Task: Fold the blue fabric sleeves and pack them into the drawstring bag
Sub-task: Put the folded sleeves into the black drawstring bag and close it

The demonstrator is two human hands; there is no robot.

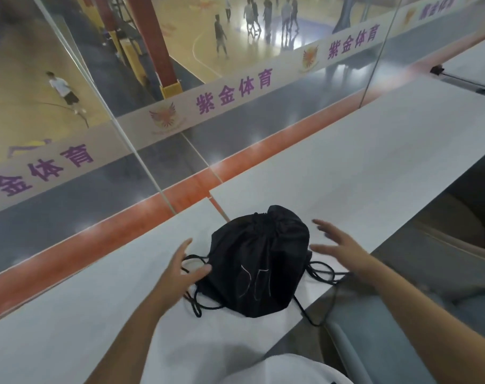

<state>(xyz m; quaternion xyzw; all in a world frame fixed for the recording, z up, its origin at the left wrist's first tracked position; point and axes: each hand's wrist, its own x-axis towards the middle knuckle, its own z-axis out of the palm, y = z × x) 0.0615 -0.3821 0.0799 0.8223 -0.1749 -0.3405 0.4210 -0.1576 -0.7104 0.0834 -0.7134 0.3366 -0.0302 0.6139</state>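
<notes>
A black drawstring bag (259,261) sits on the white counter (346,162) in front of me, its mouth cinched at the top and its body bulging. Black cords trail out on both sides of it. My left hand (180,268) hovers at the bag's left side with fingers spread, the thumb near the fabric and over the loose cords. My right hand (338,245) is open to the right of the bag, a little apart from it. No blue fabric sleeves are visible outside the bag.
The white counter runs diagonally along a glass barrier (125,134); its near edge (313,306) drops off just right of the bag, where a cord hangs over. Beyond the glass lies a sports court with several people. A seam (216,206) splits the counter behind the bag.
</notes>
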